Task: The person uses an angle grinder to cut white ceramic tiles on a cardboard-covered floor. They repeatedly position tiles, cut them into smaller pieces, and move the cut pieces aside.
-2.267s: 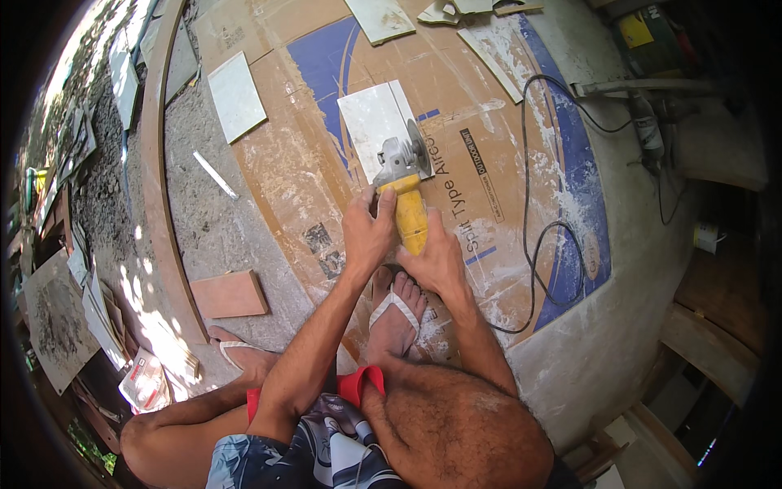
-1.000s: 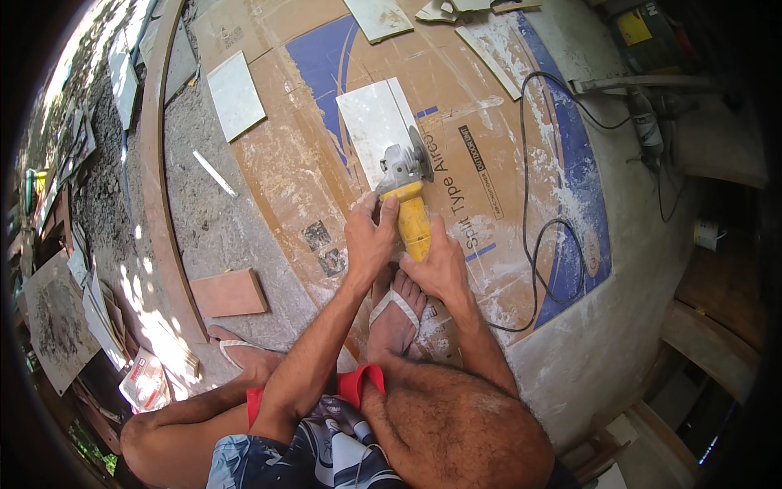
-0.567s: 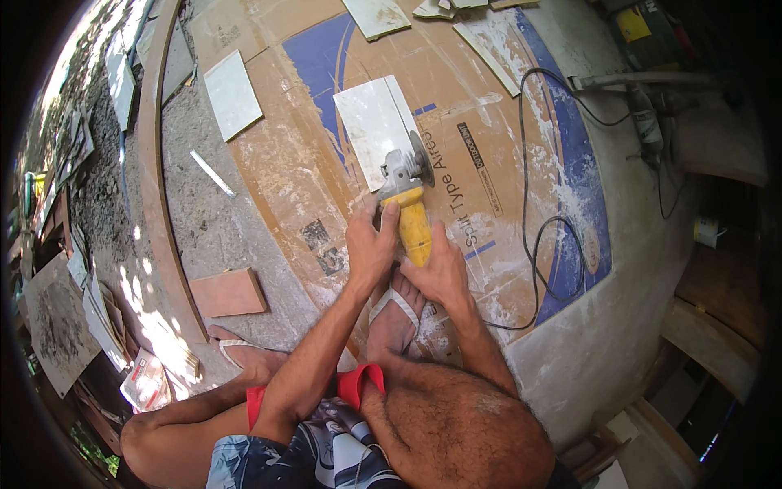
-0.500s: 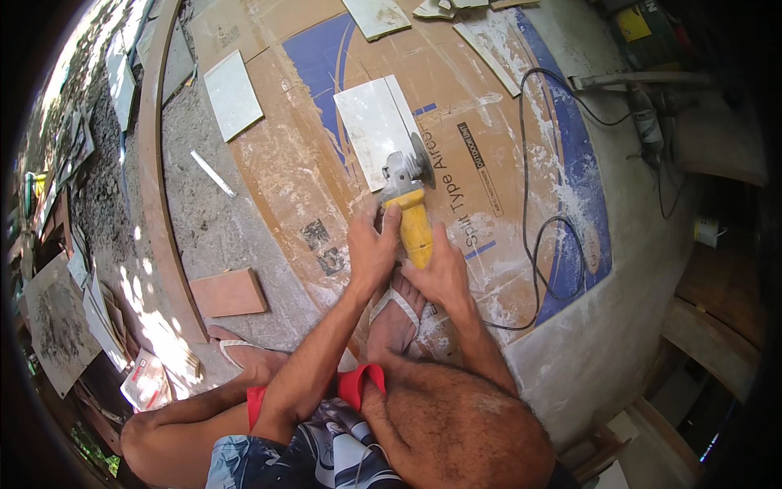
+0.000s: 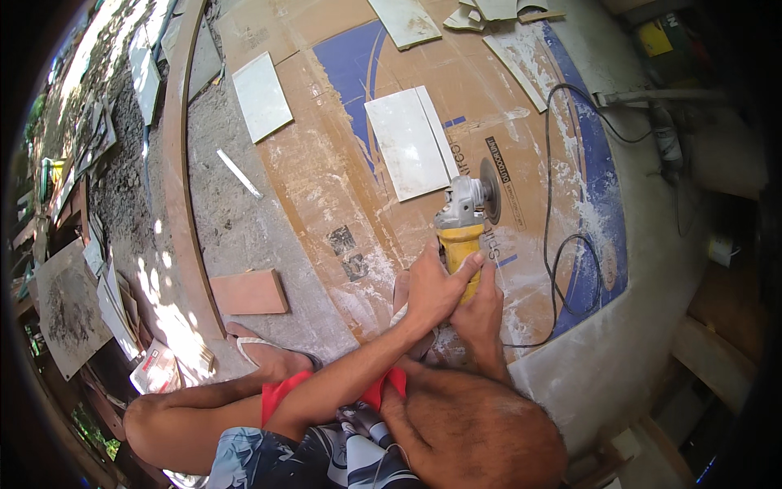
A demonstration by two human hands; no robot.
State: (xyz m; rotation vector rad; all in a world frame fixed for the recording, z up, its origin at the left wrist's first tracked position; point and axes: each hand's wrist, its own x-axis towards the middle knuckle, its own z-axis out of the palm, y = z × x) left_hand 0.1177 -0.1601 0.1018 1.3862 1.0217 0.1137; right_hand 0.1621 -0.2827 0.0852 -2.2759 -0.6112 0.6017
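While the grinder point(image 5: 464, 224) is held at frame centre by both hands, left hand point(image 5: 432, 289) and right hand point(image 5: 481, 310), fingers clamped around its yellow handle, a heavy, stiff tool is judged, beside a brittle white tile point(image 5: 411, 143).

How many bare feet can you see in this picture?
1: a bare foot on the flattened brown cardboard, just left of the left hand. The other may be hidden under a hand.

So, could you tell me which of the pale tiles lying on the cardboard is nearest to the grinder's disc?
The large white tile in the middle of the cardboard sheet, just left of the angle grinder. It alone shows a cut line down its right side; the others lie farther off toward the edges.
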